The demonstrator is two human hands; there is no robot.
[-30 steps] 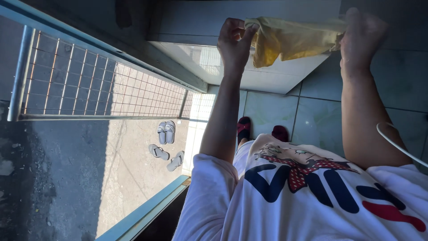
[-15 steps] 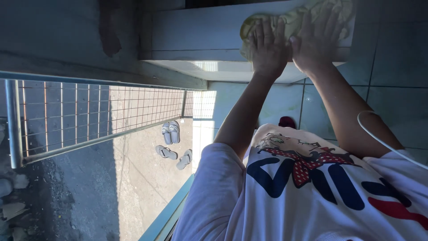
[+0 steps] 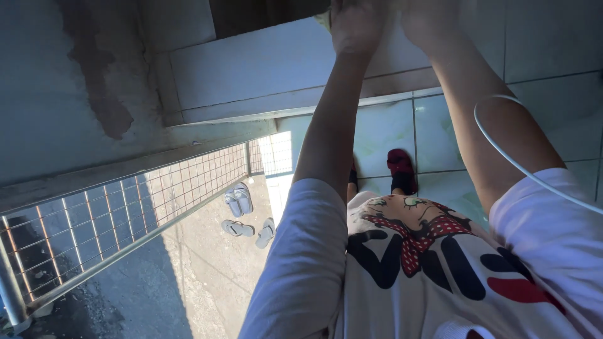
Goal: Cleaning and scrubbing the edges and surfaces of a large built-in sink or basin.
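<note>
View from the head camera, looking down the person's own body. Both arms reach forward and away from the chest to the top edge of the picture. The left hand (image 3: 357,25) lies palm-down with its fingers running out of view; a small pale yellow-green scrap of cloth (image 3: 324,20) shows just beside its outer edge, touching the hand. Whether the fingers are curled around the cloth or merely pressed flat on it cannot be told. The right hand (image 3: 430,19) sits just beside the left, cut off by the frame at the knuckles — its opening and any hold cannot be told either.

Both hands rest at the upper face of a pale tiled ledge (image 3: 251,69), whose front edge runs as a slanted line beneath the forearms. A thin white cable (image 3: 502,150) loops across the right forearm and down over the sleeve of the white printed T-shirt (image 3: 414,270). Beyond the shirt, two feet in dark red socks (image 3: 399,164) stand on glossy green-white floor tiles (image 3: 383,132).

To the left — well apart from the hands — a metal mesh railing (image 3: 125,213) slants along a stained concrete wall (image 3: 75,81). Past it, on sunlit ground, lie two pairs of pale sandals (image 3: 246,213), one pair side by side, the other splayed apart.
</note>
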